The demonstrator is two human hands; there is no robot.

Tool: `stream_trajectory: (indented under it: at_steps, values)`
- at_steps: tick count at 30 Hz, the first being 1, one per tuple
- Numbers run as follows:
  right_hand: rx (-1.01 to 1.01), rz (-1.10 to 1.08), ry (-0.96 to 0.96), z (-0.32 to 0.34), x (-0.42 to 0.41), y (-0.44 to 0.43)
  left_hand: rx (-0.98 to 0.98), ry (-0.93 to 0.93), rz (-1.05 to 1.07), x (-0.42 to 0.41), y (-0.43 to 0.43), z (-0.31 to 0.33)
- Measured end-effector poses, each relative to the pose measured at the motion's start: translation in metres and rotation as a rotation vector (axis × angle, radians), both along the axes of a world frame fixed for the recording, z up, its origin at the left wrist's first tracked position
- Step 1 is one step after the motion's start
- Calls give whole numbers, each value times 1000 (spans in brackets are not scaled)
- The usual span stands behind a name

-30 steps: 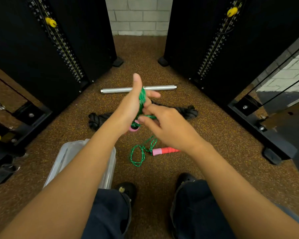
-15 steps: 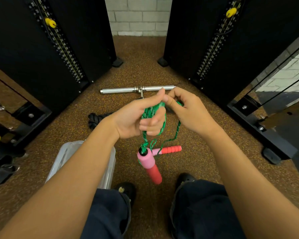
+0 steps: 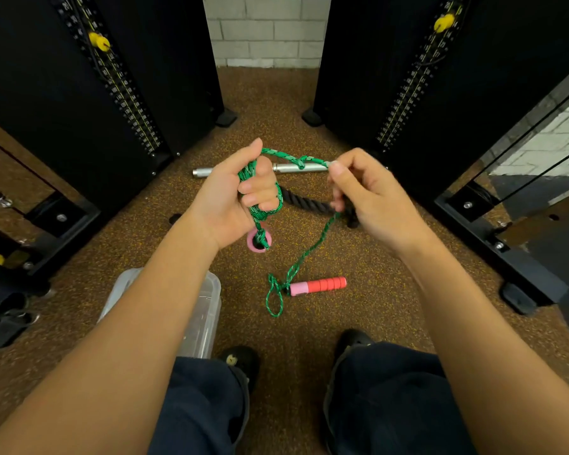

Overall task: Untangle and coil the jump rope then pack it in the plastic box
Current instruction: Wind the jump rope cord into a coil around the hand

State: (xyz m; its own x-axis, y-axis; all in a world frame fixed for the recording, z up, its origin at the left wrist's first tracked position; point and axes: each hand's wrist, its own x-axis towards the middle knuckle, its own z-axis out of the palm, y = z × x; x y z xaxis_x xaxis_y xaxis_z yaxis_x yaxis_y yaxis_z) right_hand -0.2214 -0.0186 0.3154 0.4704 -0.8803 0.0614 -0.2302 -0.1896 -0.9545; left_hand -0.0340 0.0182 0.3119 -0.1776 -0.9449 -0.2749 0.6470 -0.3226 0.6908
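Note:
A green jump rope (image 3: 295, 158) stretches between my two hands with a small knot near its middle. My left hand (image 3: 234, 198) is closed around several turns of the rope, and one pink handle (image 3: 259, 240) hangs end-on just below it. My right hand (image 3: 368, 195) pinches the rope at its fingertips. From there the rope runs down to the floor, where it forms a small loop beside the second pink-and-red handle (image 3: 319, 285). The clear plastic box (image 3: 207, 310) sits on the floor under my left forearm, partly hidden.
A silver bar (image 3: 207, 172) and a thick black rope (image 3: 304, 201) lie on the brown speckled floor beyond my hands. Black weight-stack machines (image 3: 96, 77) stand left and right. My knees and dark shoes (image 3: 240, 359) fill the bottom.
My hands have moved apart, pulling a stretch of rope taut between them. The handle under my left hand has swung up and now shows end-on. The floor handle has stayed put.

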Motion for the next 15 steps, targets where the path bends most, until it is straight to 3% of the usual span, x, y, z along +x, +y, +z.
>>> stream_trajectory:
  at_steps: [4,10,15]
  values:
    - [-81,-44,40,-2,-6,-2,-42,217,35,8,-1,0]
    - [-210,-160,402,-18,0,-1,-49,251,12,3,1,0]
    - [-258,123,638,-17,10,11,-34,284,125,-1,1,3]
